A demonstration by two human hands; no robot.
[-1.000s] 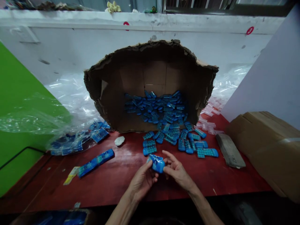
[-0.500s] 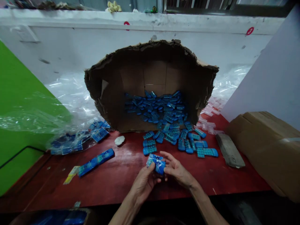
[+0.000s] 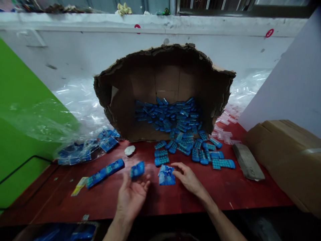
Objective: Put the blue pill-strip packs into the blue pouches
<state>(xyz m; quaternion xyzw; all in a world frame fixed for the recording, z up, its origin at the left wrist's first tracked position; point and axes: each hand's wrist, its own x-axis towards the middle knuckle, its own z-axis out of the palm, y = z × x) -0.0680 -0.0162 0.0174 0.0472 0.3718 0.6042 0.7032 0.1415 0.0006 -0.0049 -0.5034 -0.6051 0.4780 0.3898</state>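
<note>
L hand point(image 3: 132, 193) is facing palm up, open, blurred pack point(image 3: 137, 170) showing just past its thumb; R hand point(image 3: 187, 179) is holding bent fingers at edge of cards point(image 3: 167, 177) over worktop point(image 3: 90, 206), can't tell if gripping; behind, pkts point(image 3: 182, 122) are lying in & before box point(image 3: 142, 80).

Blue packet point(image 3: 137, 169) by left hand point(image 3: 131, 194) blurred; contact unclear. Print on blue piece point(image 3: 167, 176) beside right hand point(image 3: 185, 176) too small to read. Brown carton point(image 3: 288, 160) cut off by right edge, lower-left box point(image 3: 96, 229) by bottom edge.
</note>
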